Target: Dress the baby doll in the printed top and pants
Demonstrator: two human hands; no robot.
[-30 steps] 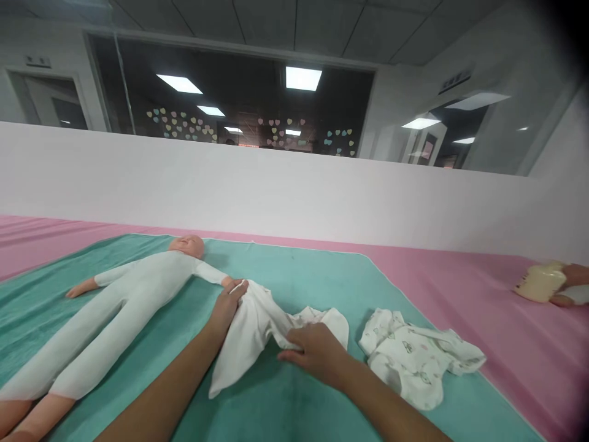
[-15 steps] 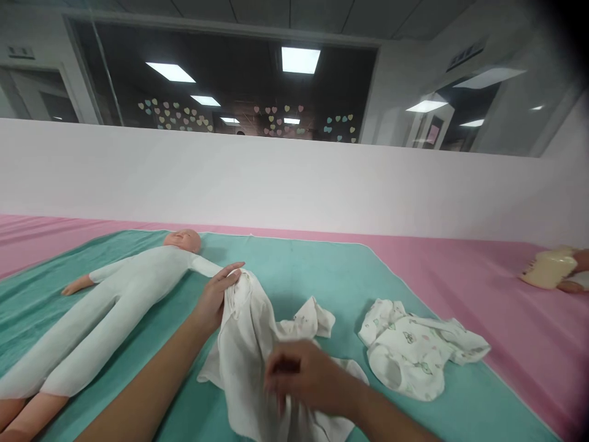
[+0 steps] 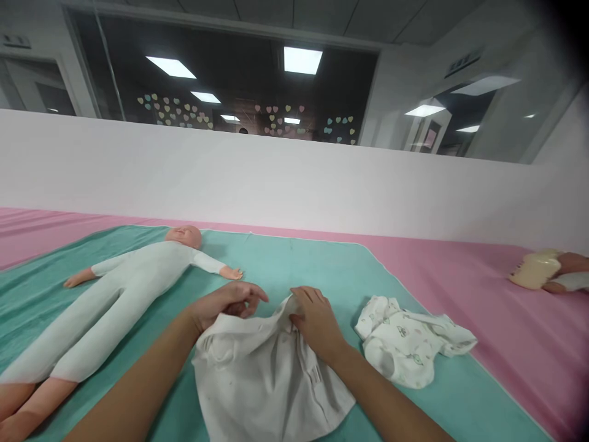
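A white baby garment [image 3: 257, 374] hangs spread in front of me, its lower part towards the teal blanket. My left hand [image 3: 232, 301] is closed at its upper left edge, fingers curled and the index finger pointing right. At the upper right edge, my right hand [image 3: 317, 322] pinches the cloth between thumb and fingers. A small tag shows along the seam below that hand. Left of the garment lies a baby doll [image 3: 151, 270] on its back, dressed in a white long-sleeved suit, with its hand close beyond my left hand.
On the right lies a crumpled white baby garment with a green print [image 3: 405, 341]. The teal blanket [image 3: 285, 258] covers a pink surface [image 3: 442, 270]. Part of another doll in a yellow piece [image 3: 536, 270] shows at the far right. A white wall [image 3: 276, 178] with windows stands behind.
My right hand has moved up from the middle of the garment to its upper edge. The garment is now spread wider between both hands, and the doll's hand has come into view.
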